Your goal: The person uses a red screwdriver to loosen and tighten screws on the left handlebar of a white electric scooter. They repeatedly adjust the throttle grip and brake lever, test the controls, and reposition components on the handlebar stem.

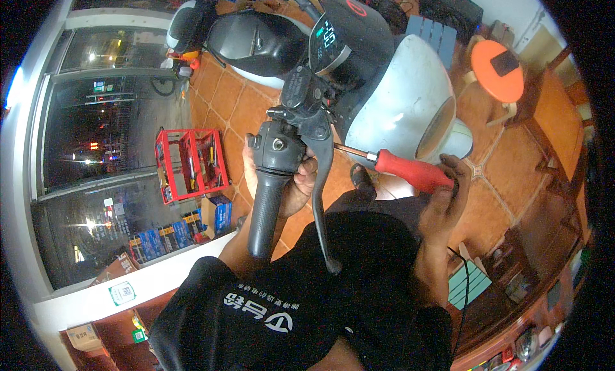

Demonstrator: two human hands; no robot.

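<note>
My left hand [296,188] is wrapped from below around the black switch housing [280,142] of a scooter handlebar, its fingers showing on both sides. Below the housing runs the black rubber grip [266,214], and beside that a black brake lever [322,198] with a ball end. In my right hand [448,195] is a screwdriver with a red handle [410,169]. Its metal shaft points left toward the lever mount, and the tip is hidden behind the lever. The scooter's lit display [325,41] sits above, next to the white front panel [407,102].
A red tool rack [192,163] stands on the tiled floor at left, near blue boxes [160,239] by the window. At right are an orange round stool [498,71] and a wooden bench [554,127]. Another scooter's black seat [256,44] is at the back.
</note>
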